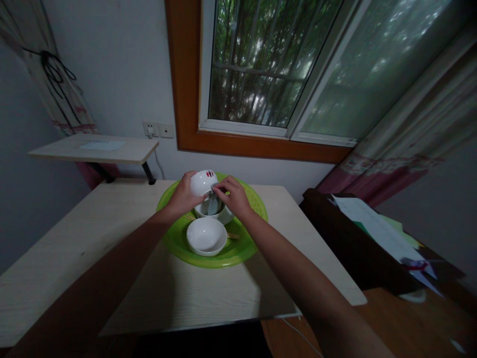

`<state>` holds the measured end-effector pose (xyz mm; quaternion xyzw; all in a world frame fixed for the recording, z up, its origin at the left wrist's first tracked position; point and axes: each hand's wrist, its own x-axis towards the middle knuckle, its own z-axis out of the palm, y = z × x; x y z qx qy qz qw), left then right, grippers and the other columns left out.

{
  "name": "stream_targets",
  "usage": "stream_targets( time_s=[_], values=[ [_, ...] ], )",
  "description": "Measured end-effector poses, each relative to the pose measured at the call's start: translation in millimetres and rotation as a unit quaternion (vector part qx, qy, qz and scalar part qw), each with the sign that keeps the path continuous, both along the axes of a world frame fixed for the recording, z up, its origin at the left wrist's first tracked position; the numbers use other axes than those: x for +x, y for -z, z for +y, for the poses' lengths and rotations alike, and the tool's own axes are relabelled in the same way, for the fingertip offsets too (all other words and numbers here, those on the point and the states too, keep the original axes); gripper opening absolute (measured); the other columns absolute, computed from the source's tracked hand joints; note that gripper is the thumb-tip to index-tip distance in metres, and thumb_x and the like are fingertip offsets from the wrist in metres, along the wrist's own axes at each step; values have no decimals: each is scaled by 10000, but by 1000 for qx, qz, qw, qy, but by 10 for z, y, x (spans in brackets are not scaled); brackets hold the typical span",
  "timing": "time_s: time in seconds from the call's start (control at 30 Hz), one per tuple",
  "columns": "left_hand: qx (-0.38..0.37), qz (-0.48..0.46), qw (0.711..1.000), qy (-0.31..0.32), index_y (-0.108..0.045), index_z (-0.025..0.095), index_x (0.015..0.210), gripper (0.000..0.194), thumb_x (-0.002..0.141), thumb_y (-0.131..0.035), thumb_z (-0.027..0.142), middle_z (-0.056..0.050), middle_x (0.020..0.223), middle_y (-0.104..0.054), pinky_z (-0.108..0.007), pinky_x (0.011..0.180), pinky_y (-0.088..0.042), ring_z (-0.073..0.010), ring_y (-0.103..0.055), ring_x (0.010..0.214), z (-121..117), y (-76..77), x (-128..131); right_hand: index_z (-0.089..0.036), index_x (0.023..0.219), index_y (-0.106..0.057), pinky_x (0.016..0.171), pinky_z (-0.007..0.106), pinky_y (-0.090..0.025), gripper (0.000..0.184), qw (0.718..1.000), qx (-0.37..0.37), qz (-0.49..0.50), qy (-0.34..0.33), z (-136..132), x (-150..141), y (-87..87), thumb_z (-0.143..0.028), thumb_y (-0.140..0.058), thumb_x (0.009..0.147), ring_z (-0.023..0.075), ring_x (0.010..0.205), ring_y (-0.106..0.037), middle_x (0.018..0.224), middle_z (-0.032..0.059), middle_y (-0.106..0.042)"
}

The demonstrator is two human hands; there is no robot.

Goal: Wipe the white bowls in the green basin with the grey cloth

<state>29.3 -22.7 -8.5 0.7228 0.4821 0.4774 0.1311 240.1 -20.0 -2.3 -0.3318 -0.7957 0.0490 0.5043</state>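
Observation:
My left hand (184, 194) is closed on the side of a white bowl (203, 183) with red and dark marks, tipped over above the green basin (256, 206). At the bowl's right edge the fingers of my right hand (234, 195) are pinched together. A flat grey piece (213, 204) hangs just under those fingertips; I cannot tell whether it is cloth or a utensil. Below it sit more white bowls (225, 216), partly hidden by the hands. Nearest me in the basin, another white bowl (207, 235) stands upright. Chopsticks (233, 235) stick out beside it.
The basin rests on a pale wooden table (141, 283). A small raised shelf (97, 148) with a paper on it stands at the back left. Behind are a wall socket (151, 129) and a window (261, 69). A dark piece of furniture (346, 243) holding papers stands right.

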Motion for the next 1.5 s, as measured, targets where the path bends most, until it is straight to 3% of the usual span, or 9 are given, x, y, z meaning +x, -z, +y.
stream_targets(
  time_s=[0.2,0.6,1.07,1.5],
  values=[
    [8,19,1000,5,-422,247,1340,770,675,-808,299,-118,1333,-602,-406,1013,-506,-278,-617,1219,40,45,-13,-218,916,-739,756,317,-504,77,1000,8,-23,-12,-44,-43,-9,-249,-678,952,191,840,-618,877,42,-642],
    [0,-10,1000,-11,-435,240,1325,772,666,-830,322,-123,1327,-612,-403,985,-514,-278,-631,1195,-11,-30,-2,-208,854,-731,751,307,-506,89,999,-30,9,34,28,18,7,-236,-690,928,186,822,-625,859,42,-665],
    [-4,-11,1000,-5,-432,259,1328,768,666,-818,315,-104,1327,-618,-395,991,-520,-269,-639,1188,-17,-14,13,-224,896,-739,771,321,-521,90,1000,-11,-12,-2,-36,-52,-30,-265,-677,945,193,845,-624,879,49,-666],
    [-20,-49,999,-14,-404,244,1295,776,656,-839,318,-127,1332,-597,-431,1021,-494,-283,-616,1221,-86,-143,-9,-208,858,-723,717,297,-500,79,999,-22,31,35,88,68,40,-240,-687,922,175,798,-624,859,35,-649]
  ],
)
